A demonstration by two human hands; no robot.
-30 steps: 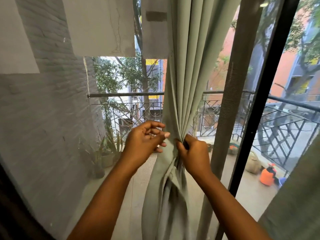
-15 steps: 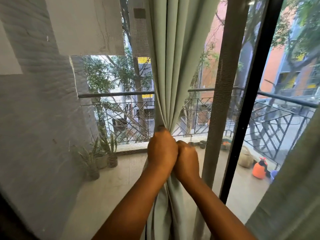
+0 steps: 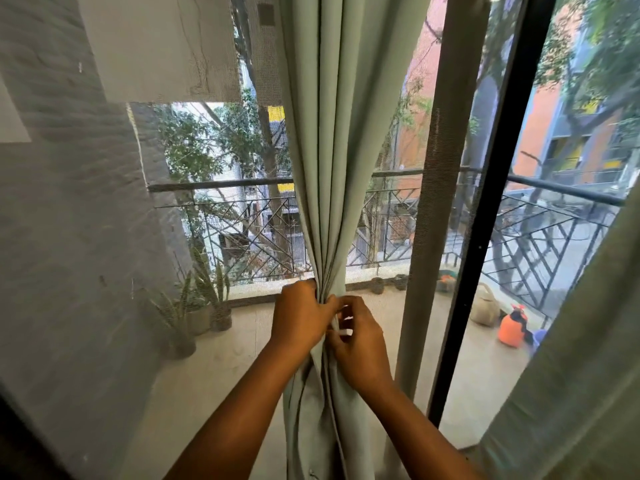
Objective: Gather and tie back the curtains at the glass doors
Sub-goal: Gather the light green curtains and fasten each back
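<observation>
A pale green curtain hangs in front of the glass door, bunched into narrow folds at waist height. My left hand is wrapped around the gathered waist from the left. My right hand presses against it from the right, its fingertips pinching the fabric at the bunch. Below both hands the cloth falls loose. A second green curtain hangs at the right edge, ungathered. Whether a tie-back band lies under my fingers is hidden.
A dark door frame post and a mesh screen edge stand just right of the gathered curtain. Beyond the glass lie a balcony railing, potted plants and an orange object on the floor.
My left hand moved from beside the curtain onto the bunch and closed around it. The right hand shifted from a tight fist to fingertips working at the gather. The view tilted slightly.
</observation>
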